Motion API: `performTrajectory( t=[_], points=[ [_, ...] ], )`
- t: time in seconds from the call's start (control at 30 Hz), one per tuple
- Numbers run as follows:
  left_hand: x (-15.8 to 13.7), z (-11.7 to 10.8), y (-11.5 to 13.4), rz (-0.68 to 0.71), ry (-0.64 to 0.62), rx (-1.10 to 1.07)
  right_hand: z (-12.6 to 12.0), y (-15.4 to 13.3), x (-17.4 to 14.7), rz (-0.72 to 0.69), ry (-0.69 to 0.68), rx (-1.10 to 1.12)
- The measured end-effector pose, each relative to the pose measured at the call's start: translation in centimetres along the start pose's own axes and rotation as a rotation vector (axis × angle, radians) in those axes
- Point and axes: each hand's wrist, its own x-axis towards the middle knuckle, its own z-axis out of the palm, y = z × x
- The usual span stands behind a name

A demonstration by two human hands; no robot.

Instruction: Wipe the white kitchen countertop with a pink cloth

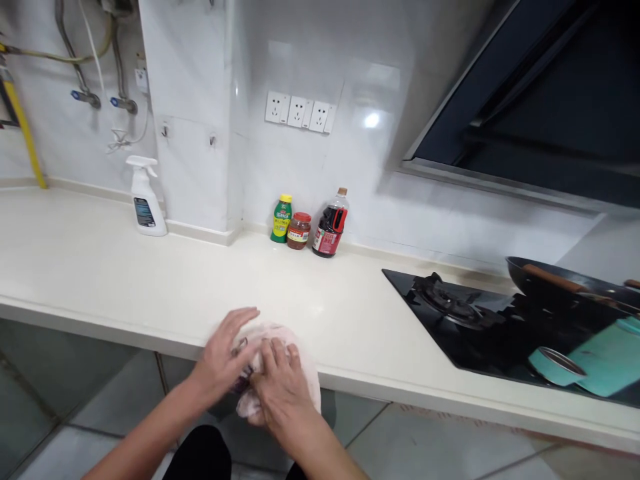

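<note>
At the front edge of the counter, my right hand (283, 393) presses on a pale pinkish cloth (309, 363), its fingers bent into the bunched fabric. Part of the cloth hangs over the edge, and a darker patterned patch shows between my hands. My left hand (223, 357) is at the left side of the cloth, slightly blurred. Its fingers are stretched out and the thumb is apart from them. Whether its thumb touches the cloth I cannot tell.
A white spray bottle (148, 200) stands at the back left. Against the wall are a green bottle (282, 220), a red-lidded jar (299, 232) and a dark sauce bottle (330, 227). Right: a black gas hob (425, 307), a wok (565, 290) and turquoise containers (610, 357).
</note>
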Motion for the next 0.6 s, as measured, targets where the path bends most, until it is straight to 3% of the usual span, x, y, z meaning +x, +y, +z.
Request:
performTrajectory(
  t=[0.1, 0.17, 0.23, 0.33, 0.47, 0.57, 0.6],
  points=[
    [-3.3, 1.8, 2.2, 0.091, -0.038, 0.013, -1.5, 0.3, -0.3, -0.069, 0.000, 0.125],
    [-4.8, 3.2, 2.5, 0.169, -0.079, 0.072, -3.3, 1.2, -1.2, -0.143, -0.016, 0.236],
    [-5.1, 4.3, 2.2, 0.207, -0.116, 0.163, -5.0, 2.3, -2.2, -0.222, -0.006, 0.388],
    [-4.4, 5.1, 2.2, 0.131, -0.176, 0.310, -6.9, 4.4, -4.1, -0.257, 0.072, 0.614],
    [-3.0, 6.0, 4.4, 0.004, -0.235, 0.453, -8.0, 10.0, -7.4, 0.060, 0.367, 0.641],
    [-2.1, 8.5, 6.9, -0.050, -0.274, 0.538, -7.6, 16.3, -10.0, 0.316, 0.683, 0.371],
    [-1.9, 9.8, 7.7, -0.035, -0.300, 0.557, -7.0, 18.3, -10.7, 0.371, 0.718, 0.277]
  ],
)
